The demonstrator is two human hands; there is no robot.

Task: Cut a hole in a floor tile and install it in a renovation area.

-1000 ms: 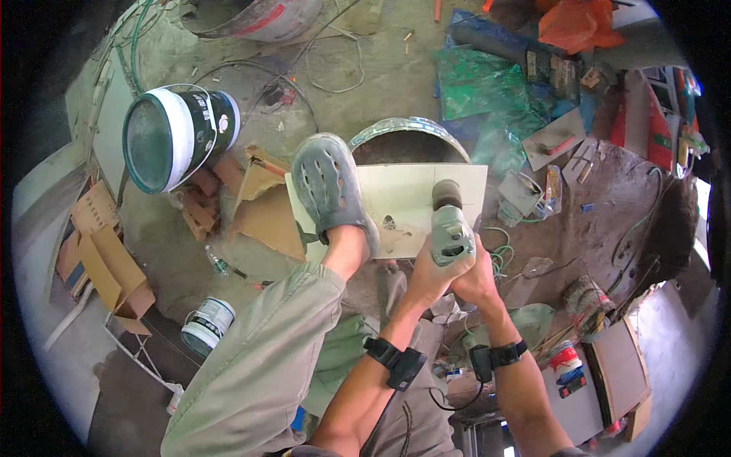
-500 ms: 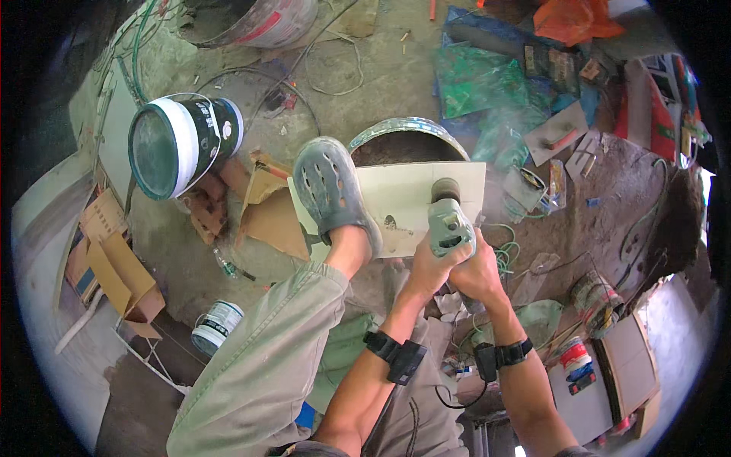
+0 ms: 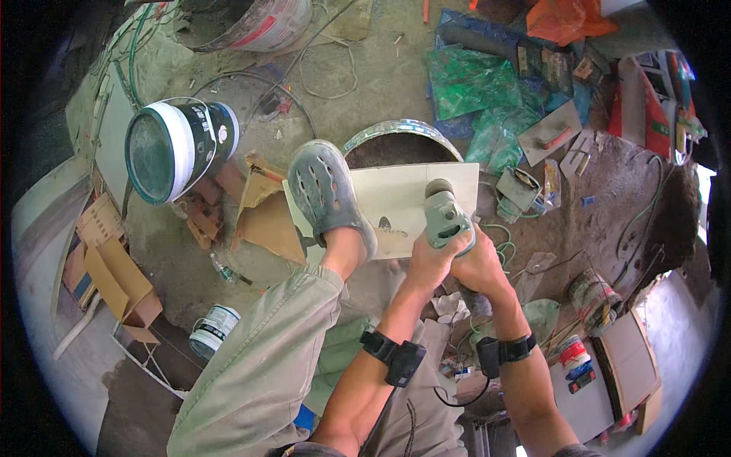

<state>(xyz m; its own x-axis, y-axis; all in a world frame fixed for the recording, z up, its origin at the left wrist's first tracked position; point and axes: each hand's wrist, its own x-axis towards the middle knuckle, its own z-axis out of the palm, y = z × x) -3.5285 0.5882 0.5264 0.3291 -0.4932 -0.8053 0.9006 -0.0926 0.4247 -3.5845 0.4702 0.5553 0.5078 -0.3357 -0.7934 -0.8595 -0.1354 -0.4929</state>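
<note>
My left hand point(image 3: 434, 259) and my right hand point(image 3: 478, 263) are closed around a grey-green power tool point(image 3: 443, 221). Its round cylindrical bit point(image 3: 438, 187) points down at the right part of a pale flat board or tile point(image 3: 396, 190), which has a dark irregular mark near its middle. The board lies across the near part of a round bucket point(image 3: 384, 137), whose rim shows behind it. My left foot, in a grey perforated clog point(image 3: 324, 190), rests on the board's left part. Whether the bit touches the board is hard to tell.
A lidded pail point(image 3: 183, 148) lies on its side at left, with cardboard point(image 3: 122, 282) and a small white pail point(image 3: 213, 331) below. A large tub point(image 3: 266, 23) is at the back. Plastic sheets point(image 3: 480, 84), a trowel point(image 3: 550, 133), cables point(image 3: 647, 190) and cans point(image 3: 590, 305) crowd the right.
The whole view has shifted slightly left. The power tool and both hands have moved a little up in the picture, with the tool's angle slightly changed; both hands still hold it.
</note>
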